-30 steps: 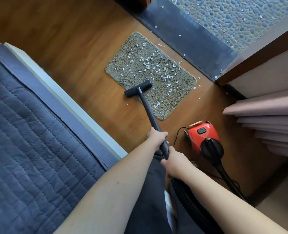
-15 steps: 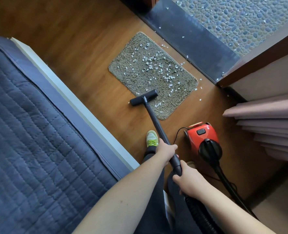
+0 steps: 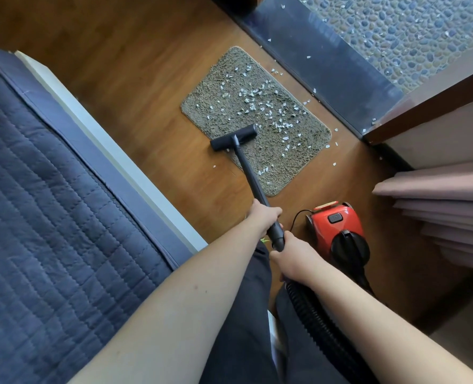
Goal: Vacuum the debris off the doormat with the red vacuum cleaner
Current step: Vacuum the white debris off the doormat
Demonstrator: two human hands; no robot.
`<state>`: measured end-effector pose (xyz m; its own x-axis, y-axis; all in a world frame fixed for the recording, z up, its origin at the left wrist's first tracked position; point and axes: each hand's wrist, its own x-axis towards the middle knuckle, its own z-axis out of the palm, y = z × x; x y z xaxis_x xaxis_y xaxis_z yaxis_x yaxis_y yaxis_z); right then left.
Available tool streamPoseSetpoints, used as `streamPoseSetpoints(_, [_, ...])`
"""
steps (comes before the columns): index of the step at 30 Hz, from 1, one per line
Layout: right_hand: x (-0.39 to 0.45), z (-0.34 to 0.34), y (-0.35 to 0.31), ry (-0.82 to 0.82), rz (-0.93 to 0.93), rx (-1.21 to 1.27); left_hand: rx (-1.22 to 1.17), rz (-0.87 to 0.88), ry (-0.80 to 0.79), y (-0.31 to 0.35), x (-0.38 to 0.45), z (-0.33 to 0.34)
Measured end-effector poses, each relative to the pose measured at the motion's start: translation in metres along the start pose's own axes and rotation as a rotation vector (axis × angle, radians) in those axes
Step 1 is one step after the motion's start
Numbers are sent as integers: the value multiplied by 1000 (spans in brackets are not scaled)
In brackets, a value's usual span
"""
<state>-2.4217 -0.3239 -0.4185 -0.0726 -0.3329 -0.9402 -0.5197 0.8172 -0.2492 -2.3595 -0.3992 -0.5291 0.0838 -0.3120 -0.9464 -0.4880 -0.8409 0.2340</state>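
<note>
A bed [image 3: 49, 217] with a quilted dark blue cover fills the left side, edged by a white frame [image 3: 113, 151] that runs diagonally along the wooden floor [image 3: 135, 65]. Right of it, the grey-green doormat [image 3: 257, 120] lies on the floor, angled, with its far corner close to a dark threshold strip [image 3: 326, 67]. White debris [image 3: 260, 106] is scattered mostly over the mat's middle and far half, with a few bits on the floor around it and on the strip. The black floor nozzle [image 3: 234, 137] sits on the mat's near-left edge, one end on the mat and the other over bare wood. From it the black wand [image 3: 253, 181] slants down toward the person. The left hand [image 3: 264, 217] grips the wand with its fingers wrapped round it; just below, the right hand [image 3: 292, 256] clamps the wand's lower end, where the ribbed black hose [image 3: 318, 320] begins. Both forearms reach in from the bottom edge, over dark trousers [image 3: 243, 328]. Right of the hands, the red vacuum cleaner [image 3: 336, 225] rests on the floor near the mat's near corner, with a thin black cord [image 3: 296, 217] looping from its left side. Beyond the strip lies a pebbled surface [image 3: 409, 31], and at the far right hang pale pink curtain folds [image 3: 451, 206].
</note>
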Motion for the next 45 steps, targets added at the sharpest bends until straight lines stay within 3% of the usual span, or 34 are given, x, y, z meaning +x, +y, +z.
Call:
streamPoseSetpoints(16, [-39,20,54,-20,15,-44,-30,-40,-55,-55,-34,29])
streamPoseSetpoints(24, [-27,28,30,-29,-37,-113,-61,-9,0,-54,-12,3])
streamPoseSetpoints(33, [1,31,-1,-47,-17,12,116,48,23,-29,3,-25])
streamPoseSetpoints(45, [-46,38,34,-47,-30,-154,-126,-79,-91,-73,-28,-3])
